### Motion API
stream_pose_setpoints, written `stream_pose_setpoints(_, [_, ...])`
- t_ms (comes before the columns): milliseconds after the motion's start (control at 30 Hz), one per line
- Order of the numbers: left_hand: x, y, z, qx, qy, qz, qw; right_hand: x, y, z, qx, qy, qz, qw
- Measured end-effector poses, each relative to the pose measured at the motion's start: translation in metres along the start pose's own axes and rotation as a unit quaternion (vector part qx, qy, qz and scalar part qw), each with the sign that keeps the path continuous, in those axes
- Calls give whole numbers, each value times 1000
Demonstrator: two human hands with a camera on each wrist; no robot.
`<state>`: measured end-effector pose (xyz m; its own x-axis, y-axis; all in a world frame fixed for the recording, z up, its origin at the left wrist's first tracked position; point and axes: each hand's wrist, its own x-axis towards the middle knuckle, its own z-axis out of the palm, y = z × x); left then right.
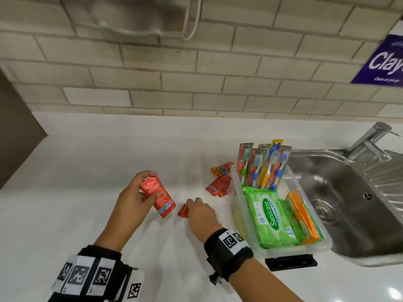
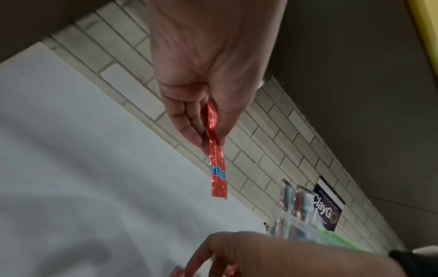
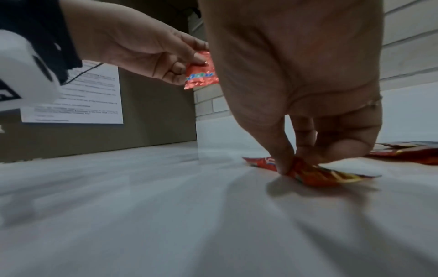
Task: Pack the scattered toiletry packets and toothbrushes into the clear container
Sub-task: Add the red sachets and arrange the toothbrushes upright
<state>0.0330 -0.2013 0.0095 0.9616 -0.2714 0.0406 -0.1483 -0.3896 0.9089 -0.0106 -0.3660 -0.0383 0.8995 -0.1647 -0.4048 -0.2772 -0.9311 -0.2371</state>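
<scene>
My left hand (image 1: 139, 192) holds a stack of red foil packets (image 1: 158, 196) above the white counter, thumb on top and fingers beneath; the left wrist view shows the red foil packets (image 2: 217, 159) edge-on, pinched between the fingers. My right hand (image 1: 196, 209) reaches down and pinches a single red packet (image 1: 182, 211) that lies on the counter; in the right wrist view the fingertips (image 3: 284, 165) press on that single packet (image 3: 317, 174). More red packets (image 1: 220, 179) lie scattered left of the clear container (image 1: 237, 199), which holds toothbrushes (image 1: 265, 166), a green wipes pack (image 1: 271, 216) and orange sachets (image 1: 303, 216).
A steel sink (image 1: 340, 192) with a tap (image 1: 370, 142) sits just right of the container. A tiled wall (image 1: 174, 79) runs along the back, with a purple sign (image 1: 383, 62) at the right. A brown cabinet side (image 1: 15, 136) stands at the left. White counter (image 1: 87, 171) spreads around my hands.
</scene>
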Motion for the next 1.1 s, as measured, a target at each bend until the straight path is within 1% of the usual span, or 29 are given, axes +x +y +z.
stream_pose_setpoints(133, [8,27,18,-18,10,52,998,-12,5,4,28,-7,3,1000])
stream_pose_setpoints(233, [11,58,34,-59,-5,83,995,-21,6,9,47,6,-1,999])
stream_pose_setpoints(300, [13,80,48,-113,-38,88,989,-25,9,12,31,11,-22,999])
stream_pose_setpoints(400, [16,108,75,-177,-128,79,973,-25,12,14,5,-6,-53,999])
stream_pose_setpoints(467, [17,120,94,-167,-180,80,966,-28,12,9,10,-13,-77,997])
stream_pose_setpoints(500, [18,124,102,-158,-196,82,964,-31,11,7,16,-15,-89,996])
stream_pose_setpoints(567, [22,128,112,-158,-198,90,963,-43,12,-2,29,-20,-124,992])
stream_pose_setpoints(633, [27,128,117,-178,-180,91,963,-62,18,-13,42,-20,-169,984])
stream_pose_setpoints(700, [32,125,119,-203,-166,78,962,-86,30,-28,69,-8,-213,975])
stream_pose_setpoints(767, [36,122,120,-232,-151,57,959,-108,46,-52,77,-7,-228,970])
stream_pose_setpoints(833, [40,118,119,-238,-138,53,960,-126,62,-80,88,-10,-190,978])
stream_pose_setpoints(900, [43,113,118,-223,-131,63,964,-140,81,-109,114,3,-147,983])
stream_pose_setpoints(967, [44,111,120,-211,-130,74,966,-150,104,-138,158,31,-77,984])
stream_pose_setpoints(1000, [44,111,121,-205,-129,82,967,-152,117,-151,195,55,-38,978])
stream_pose_setpoints(1033, [44,113,124,-190,-128,93,969,-151,132,-162,242,83,-8,967])
stream_pose_setpoints(1100, [43,118,131,-137,-130,124,974,-141,159,-183,327,144,21,934])
